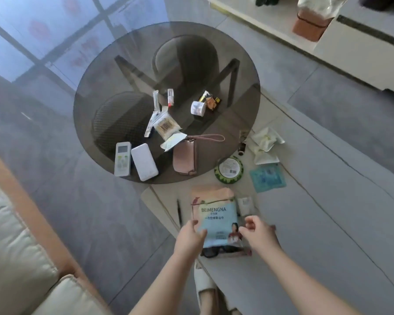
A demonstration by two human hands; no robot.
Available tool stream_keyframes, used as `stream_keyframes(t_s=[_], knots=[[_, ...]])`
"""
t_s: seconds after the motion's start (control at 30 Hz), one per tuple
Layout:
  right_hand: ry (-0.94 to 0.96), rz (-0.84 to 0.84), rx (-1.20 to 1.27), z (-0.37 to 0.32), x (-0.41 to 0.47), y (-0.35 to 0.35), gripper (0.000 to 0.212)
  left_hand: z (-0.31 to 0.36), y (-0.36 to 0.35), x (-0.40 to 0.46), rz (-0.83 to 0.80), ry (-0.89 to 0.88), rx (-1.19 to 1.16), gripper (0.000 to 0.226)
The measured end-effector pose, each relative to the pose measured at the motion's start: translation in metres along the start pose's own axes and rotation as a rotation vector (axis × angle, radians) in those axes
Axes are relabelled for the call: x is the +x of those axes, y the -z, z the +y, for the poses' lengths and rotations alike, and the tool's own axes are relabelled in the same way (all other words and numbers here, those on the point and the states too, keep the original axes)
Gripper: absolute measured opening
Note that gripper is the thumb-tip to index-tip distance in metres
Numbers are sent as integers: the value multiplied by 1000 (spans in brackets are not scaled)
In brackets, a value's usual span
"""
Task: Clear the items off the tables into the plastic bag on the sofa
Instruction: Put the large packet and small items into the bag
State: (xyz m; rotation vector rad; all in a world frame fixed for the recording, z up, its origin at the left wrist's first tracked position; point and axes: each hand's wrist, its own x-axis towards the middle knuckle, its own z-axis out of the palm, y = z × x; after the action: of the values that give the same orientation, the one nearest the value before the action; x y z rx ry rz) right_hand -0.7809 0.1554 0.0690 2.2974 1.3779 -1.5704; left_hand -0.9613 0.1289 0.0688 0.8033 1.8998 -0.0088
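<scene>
**Both hands at the towel pack on the low table**

The left hand (190, 233) sits at the left edge of the BEIMENGNA pack (216, 218), fingers loosely spread and half curled, the thumb side just touching or nearly touching the pack's lower left border; a firm grip cannot be confirmed. The right hand (257, 231) hovers at the pack's lower right corner with fingers curled inward, moderately open, overlapping the corner; whether it pinches the wrapper cannot be told.

The pack is a flat pink and light-blue pouch with printed lettering and a small portrait near its bottom. It lies on the pale rectangular table (305, 223), partly on top of dark sunglasses (214, 251). A black pen (179, 212) lies just left of it and a small white sachet (246, 205) just right.

Farther along the same table are a round green-rimmed tin (229, 169), a blue sachet (267, 177) and crumpled white tissue packs (265, 143).

The round smoked-glass table (127, 64) overlaps the pale one and carries a white remote (122, 159), a white power bank (144, 165), a pink wallet (184, 160) with a wrist strap, a barcode-labelled packet (166, 127) and small wrappers (205, 104).

The cream sofa (16, 258) fills the lower left; the plastic bag is out of view.
</scene>
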Motion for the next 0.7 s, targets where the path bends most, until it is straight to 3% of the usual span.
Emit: stream_keyframes(t_s=[0.23, 0.43, 0.6, 0.7], knots=[[-18, 18, -71, 10, 66, -47, 52, -14, -25, 84, 47, 92, -98, 64], [-33, 102, -89, 13, 85, -63, 52, -22, -34, 105, 41, 180, -246, 72], [-4, 128, -4, 9, 78, -55, 44, -18, -28, 91, 44, 200, -466, 41], [37, 121, 35, 5, 67, -49, 37, -19, -21, 73, 4, 204, -669, 36]])
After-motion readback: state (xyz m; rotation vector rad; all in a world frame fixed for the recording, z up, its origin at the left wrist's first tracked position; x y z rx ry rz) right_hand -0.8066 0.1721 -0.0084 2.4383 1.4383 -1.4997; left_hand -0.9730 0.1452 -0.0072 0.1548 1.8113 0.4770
